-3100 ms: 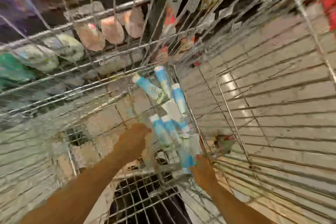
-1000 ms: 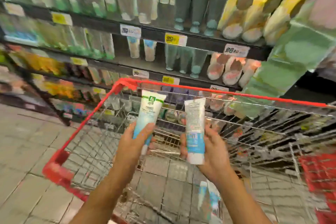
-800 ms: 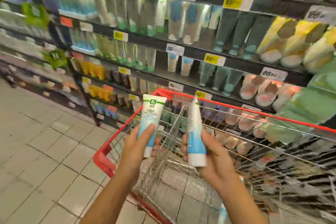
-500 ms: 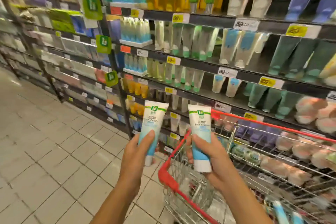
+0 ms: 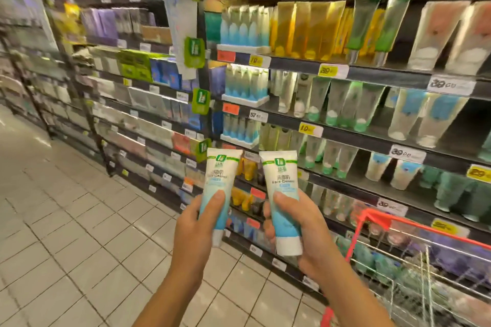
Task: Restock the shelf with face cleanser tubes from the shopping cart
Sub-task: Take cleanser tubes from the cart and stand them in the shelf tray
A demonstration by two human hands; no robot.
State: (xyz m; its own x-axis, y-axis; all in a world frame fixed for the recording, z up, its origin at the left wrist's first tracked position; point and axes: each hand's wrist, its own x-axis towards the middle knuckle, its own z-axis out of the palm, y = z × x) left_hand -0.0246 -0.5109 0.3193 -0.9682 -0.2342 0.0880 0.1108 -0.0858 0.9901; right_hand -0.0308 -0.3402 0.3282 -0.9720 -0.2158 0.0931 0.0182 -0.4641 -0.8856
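Two face cleanser tubes, caps down: left tube [image 5: 218,191] gripped in the left hand [image 5: 195,231], right tube [image 5: 283,199] (label says "Face Cleanser") gripped in the right hand [image 5: 305,233]. Both are held up before the shelf [image 5: 358,141], shopping cart [image 5: 414,225] off right.

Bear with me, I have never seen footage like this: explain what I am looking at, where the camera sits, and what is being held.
No machine here: a person wears one wide-angle camera on the head, so you look down along their arms. The left hand grips one face cleanser tube, the right hand a second tube, both upright with caps down. Ahead are stocked store shelves; the red-rimmed shopping cart is at lower right, on a tiled floor.
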